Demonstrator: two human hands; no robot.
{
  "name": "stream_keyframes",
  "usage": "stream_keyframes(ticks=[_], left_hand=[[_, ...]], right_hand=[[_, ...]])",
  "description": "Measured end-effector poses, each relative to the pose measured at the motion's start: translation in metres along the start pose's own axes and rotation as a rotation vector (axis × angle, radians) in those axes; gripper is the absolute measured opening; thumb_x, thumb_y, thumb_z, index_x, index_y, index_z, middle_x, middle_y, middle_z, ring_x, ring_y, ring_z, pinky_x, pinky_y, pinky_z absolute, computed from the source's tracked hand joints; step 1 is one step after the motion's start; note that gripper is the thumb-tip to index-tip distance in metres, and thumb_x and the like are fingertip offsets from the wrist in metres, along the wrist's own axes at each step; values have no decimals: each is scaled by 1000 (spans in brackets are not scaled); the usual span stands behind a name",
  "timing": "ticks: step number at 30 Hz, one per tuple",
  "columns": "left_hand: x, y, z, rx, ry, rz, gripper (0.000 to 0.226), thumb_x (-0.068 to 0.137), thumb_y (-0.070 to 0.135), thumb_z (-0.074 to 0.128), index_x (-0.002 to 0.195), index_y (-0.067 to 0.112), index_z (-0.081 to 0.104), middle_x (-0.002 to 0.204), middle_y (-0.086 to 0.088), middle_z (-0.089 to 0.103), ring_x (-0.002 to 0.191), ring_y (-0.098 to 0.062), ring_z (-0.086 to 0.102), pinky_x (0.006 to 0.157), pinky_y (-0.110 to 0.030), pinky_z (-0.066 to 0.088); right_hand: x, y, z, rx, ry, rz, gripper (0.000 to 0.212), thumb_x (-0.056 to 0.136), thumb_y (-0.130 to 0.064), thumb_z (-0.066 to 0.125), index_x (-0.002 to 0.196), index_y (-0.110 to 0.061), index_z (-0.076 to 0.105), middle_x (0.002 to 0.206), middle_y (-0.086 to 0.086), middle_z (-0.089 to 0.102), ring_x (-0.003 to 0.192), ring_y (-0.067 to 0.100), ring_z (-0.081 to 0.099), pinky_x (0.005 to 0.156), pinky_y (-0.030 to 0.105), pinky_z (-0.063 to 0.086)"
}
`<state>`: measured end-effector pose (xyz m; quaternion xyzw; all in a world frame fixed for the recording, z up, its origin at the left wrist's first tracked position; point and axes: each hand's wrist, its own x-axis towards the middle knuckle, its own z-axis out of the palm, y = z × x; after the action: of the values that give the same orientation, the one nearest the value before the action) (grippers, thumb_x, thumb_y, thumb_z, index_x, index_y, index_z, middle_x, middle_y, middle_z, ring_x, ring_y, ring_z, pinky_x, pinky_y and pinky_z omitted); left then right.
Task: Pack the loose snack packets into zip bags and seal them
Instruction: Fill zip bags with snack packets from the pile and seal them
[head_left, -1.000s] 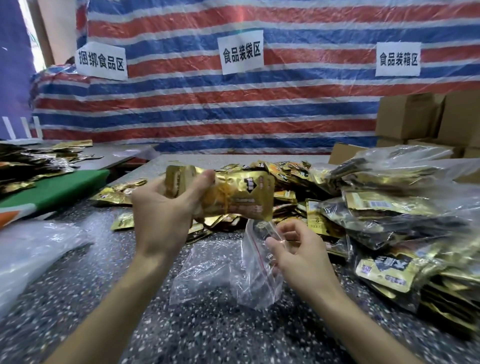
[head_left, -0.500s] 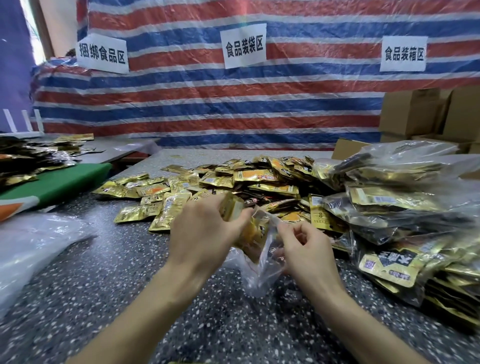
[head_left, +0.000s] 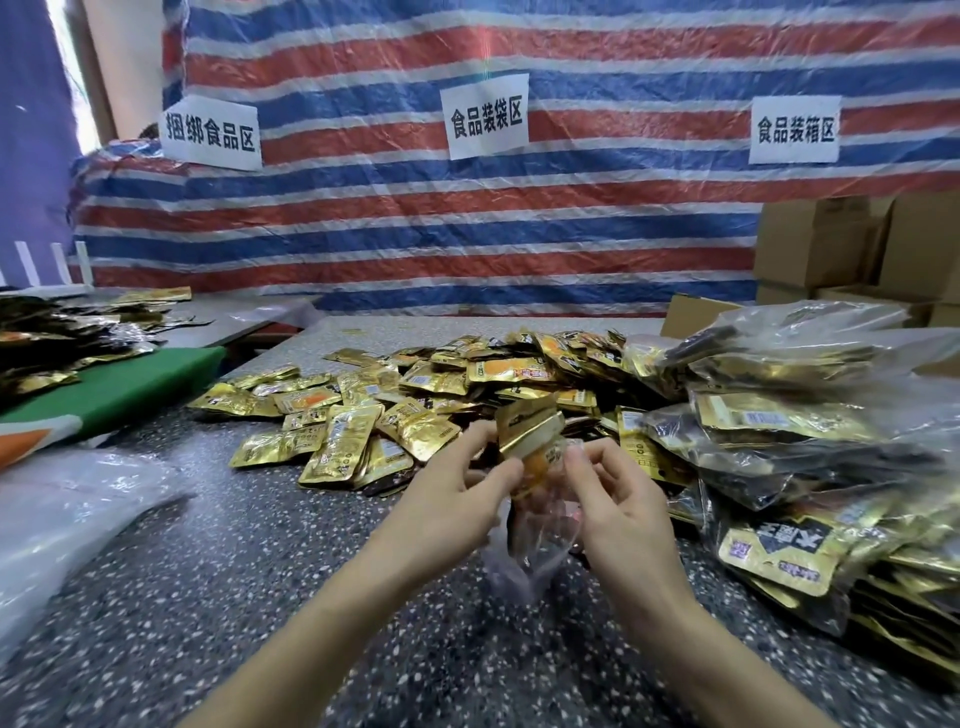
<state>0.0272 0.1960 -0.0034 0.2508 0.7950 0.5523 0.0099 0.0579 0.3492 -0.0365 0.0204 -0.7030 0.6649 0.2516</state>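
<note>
Head view: left hand (head_left: 447, 506) pinches crinkly gold foil packets (head_left: 527, 423); right hand (head_left: 621, 512) pinches thin clear zip bag (head_left: 537, 551) mouth.

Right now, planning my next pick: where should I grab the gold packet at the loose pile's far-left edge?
Probably pinch the gold packet by its free left end, coming from the left: it lies flat on the table, right end against neighbouring packets.

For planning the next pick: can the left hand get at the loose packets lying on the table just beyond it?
Probably yes: nothing stands between the left hand and the loose packets. But it pinches a stack of packets half inside the zip bag, so it must release those first.
</note>
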Motion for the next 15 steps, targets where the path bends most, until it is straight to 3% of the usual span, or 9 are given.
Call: stream_keyframes(ticks=[3,7,11,13,15], left_hand=[[1,-3,-2,73,51,58,24,98,17,59,109,37,65,89,3,74,80,-12,71,73,-41,62],[5,-6,-4,228,256,226,14,90,10,70,99,19,74,82,7,72,75,-11,66,72,-34,57],[4,-7,-3,226,266,255,25,85,15,75,93,38,67,85,15,67,82,-1,63,70,-17,51],[4,-8,0,226,144,179,31,89,21,70,101,48,59,95,23,64,90,0,62,80,-27,54],[2,-9,1,162,40,81,47,92,16,66,104,58,51,99,20,64,83,-5,67,76,-40,61]], right_hand=[[-1,0,1,-21,-12,33,29,102,-39,53,78,-27,65,80,3,71,83,24,71,80,51,61],[0,-4,0,59,7,68,23,99,-27,60,78,-22,68,78,5,73,73,19,73,62,37,63],[4,-4,-4,98,23,112,22,98,-22,63,78,-17,70,79,7,74,76,22,74,62,38,62],[5,-3,-4,117,21,115,25,100,-21,60,77,-20,70,84,7,75,82,23,75,69,39,63],[5,-3,-3,147,10,121,27,101,-21,58,76,-21,69,89,8,76,87,25,75,76,42,62]])
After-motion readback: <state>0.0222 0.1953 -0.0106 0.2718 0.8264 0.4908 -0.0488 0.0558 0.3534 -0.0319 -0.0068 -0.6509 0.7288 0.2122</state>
